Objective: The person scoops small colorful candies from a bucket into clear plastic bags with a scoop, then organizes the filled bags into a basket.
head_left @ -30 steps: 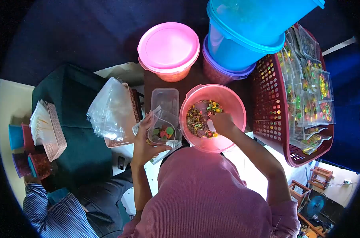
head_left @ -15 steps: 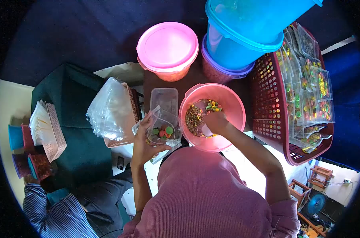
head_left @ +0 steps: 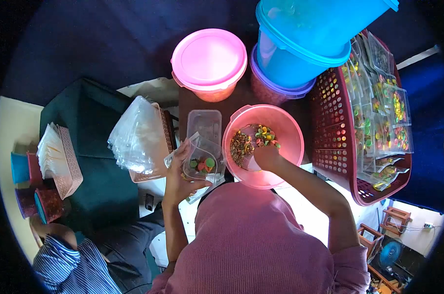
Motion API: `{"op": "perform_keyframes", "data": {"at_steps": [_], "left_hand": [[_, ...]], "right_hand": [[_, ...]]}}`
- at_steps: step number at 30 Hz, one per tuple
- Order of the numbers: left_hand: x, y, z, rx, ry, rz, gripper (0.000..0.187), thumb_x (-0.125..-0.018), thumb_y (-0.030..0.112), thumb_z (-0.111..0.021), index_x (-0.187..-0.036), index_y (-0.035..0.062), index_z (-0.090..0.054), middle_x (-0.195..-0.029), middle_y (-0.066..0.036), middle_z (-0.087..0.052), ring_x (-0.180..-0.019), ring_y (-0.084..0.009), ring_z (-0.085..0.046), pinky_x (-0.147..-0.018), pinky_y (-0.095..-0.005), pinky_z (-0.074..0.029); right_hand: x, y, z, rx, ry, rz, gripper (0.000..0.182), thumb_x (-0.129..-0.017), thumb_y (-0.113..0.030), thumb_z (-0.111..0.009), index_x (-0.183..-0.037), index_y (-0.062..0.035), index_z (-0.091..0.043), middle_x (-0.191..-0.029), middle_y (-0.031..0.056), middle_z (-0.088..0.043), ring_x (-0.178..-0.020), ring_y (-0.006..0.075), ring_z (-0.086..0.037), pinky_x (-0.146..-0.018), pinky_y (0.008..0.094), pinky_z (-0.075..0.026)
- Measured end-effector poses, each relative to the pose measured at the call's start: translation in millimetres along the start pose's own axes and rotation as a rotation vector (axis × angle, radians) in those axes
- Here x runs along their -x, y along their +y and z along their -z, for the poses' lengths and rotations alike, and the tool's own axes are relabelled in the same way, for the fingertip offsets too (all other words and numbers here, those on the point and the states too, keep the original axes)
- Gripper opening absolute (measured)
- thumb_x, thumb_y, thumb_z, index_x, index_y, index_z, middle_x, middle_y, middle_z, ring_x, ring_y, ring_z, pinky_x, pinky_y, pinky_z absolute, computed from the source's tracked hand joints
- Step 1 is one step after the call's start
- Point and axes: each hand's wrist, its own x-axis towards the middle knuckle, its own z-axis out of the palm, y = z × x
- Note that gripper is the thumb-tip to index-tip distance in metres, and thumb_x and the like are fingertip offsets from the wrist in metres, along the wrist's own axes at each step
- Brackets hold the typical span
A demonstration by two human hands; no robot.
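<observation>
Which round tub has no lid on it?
The pink bowl, where the right hand digs into colourful candies. The pink-lidded tub and the blue tub behind are both closed.

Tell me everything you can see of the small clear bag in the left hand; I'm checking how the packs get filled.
The small clear bag is thin, see-through plastic, held open at the mouth and tilted toward the pink bowl. The left hand grips it from the left and below. At its bottom lie a few round coloured pieces, green, red and orange. It sits just in front of an empty clear tub, beside the bowl's left rim.
</observation>
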Motion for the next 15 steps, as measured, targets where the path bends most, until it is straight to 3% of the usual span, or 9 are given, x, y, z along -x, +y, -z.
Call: {"op": "perform_keyframes", "data": {"at_steps": [2, 4, 5, 7, 8, 10, 12, 14, 15], "left_hand": [[-1, 0, 1, -0.016, -0.005, -0.012, 0.089, -0.036, 0.021, -0.083, -0.112, 0.003, -0.04, -0.127, -0.016, -0.035, -0.118, -0.0291, -0.033, -0.097, -0.038, -0.031], [-2, 0, 1, -0.032, -0.01, -0.022, 0.089, -0.036, 0.021, -0.083, -0.112, 0.0033, -0.04, -0.127, -0.016, -0.036, -0.118, -0.0292, -0.033, -0.097, -0.038, -0.031], [-2, -1, 1, -0.043, -0.012, -0.024, 0.089, -0.036, 0.02, -0.083, -0.113, 0.0036, -0.04, -0.127, -0.016, -0.035, -0.118, -0.0292, -0.033, -0.097, -0.0384, -0.03], [-3, 0, 0, -0.054, -0.018, -0.032, 0.09, -0.036, 0.02, -0.083, -0.113, 0.004, -0.04, -0.127, -0.016, -0.035, -0.119, -0.0292, -0.032, -0.097, -0.0387, -0.03], [-3, 1, -1, -0.022, -0.025, -0.002, 0.089, -0.036, 0.02, -0.083, -0.112, 0.0039, -0.04, -0.127, -0.016, -0.035, -0.119, -0.0293, -0.032, -0.097, -0.0389, -0.03], [-2, 1, 0, 0.007, -0.028, 0.024, 0.088, -0.037, 0.02, -0.083, -0.112, 0.0039, -0.04, -0.127, -0.016, -0.035, -0.119, -0.0295, -0.032, -0.097, -0.0391, -0.03], [-2, -3, -1, -0.01, -0.014, -0.02, 0.085, -0.037, 0.02, -0.083, -0.109, 0.0037, -0.04, -0.127, -0.017, -0.034, -0.119, -0.0298, -0.032, -0.097, -0.0392, -0.03], [-1, -4, -2, 0.006, -0.002, -0.025, 0.084, -0.038, 0.02, -0.083, -0.108, 0.0036, -0.04, -0.127, -0.017, -0.035, -0.119, -0.0302, -0.031, -0.096, -0.0392, -0.031], [0, -4, -1, 0.017, 0.003, -0.031, 0.083, -0.038, 0.02, -0.083, -0.107, 0.0036, -0.04, -0.126, -0.017, -0.035, -0.119, -0.0307, -0.031, -0.096, -0.0391, -0.031]], "right_hand": [[-3, 15, 1, -0.012, 0.006, -0.024, 0.038, -0.072, -0.021, -0.055, -0.103, -0.0005, -0.052, -0.083, 0.0099, -0.062, -0.08, 0.0245, -0.06, -0.064, 0.0424, -0.046], [2, 32, 30, -0.243, -0.035, -0.101, 0.052, -0.07, -0.023, -0.056, -0.113, 0.0021, -0.041, -0.089, 0.0129, -0.06, -0.078, 0.0252, -0.06, -0.065, 0.0455, -0.044], [-2, 34, 31, -0.244, -0.035, -0.102, 0.052, -0.07, -0.023, -0.056, -0.113, 0.0021, -0.041, -0.089, 0.0129, -0.06, -0.078, 0.0252, -0.06, -0.065, 0.0455, -0.044], [-12, 38, 24, -0.213, 0.246, -0.179, 0.05, -0.07, -0.023, -0.057, -0.111, -0.0002, -0.042, -0.096, 0.0143, -0.057, -0.084, 0.0251, -0.058, -0.068, 0.0444, -0.043], [-14, 37, 21, -0.213, 0.25, -0.183, 0.05, -0.07, -0.023, -0.057, -0.111, -0.0002, -0.042, -0.096, 0.0143, -0.057, -0.084, 0.0251, -0.058, -0.068, 0.0444, -0.043], [-23, 33, 15, 0.164, 0.285, -0.088, 0.052, -0.073, -0.026, -0.055, -0.118, -0.0084, -0.039, -0.084, 0.0098, -0.059, -0.078, 0.0242, -0.058, -0.067, 0.042, -0.042], [-51, 40, -3, 0.079, 0.193, -0.103, 0.051, -0.073, -0.025, -0.053, -0.119, -0.0105, -0.038, -0.081, 0.0081, -0.059, -0.074, 0.0211, -0.057, -0.063, 0.0404, -0.041], [-69, 44, -22, 0.124, 0.401, 0.027, 0.034, -0.073, -0.023, -0.053, -0.104, -0.0087, -0.052, -0.079, 0.0071, -0.059, -0.073, 0.0183, -0.057, -0.062, 0.04, -0.041], [-75, 44, -24, 0.132, 0.401, 0.036, 0.034, -0.073, -0.023, -0.053, -0.104, -0.0087, -0.052, -0.079, 0.0071, -0.059, -0.073, 0.0183, -0.057, -0.062, 0.04, -0.041]]}}
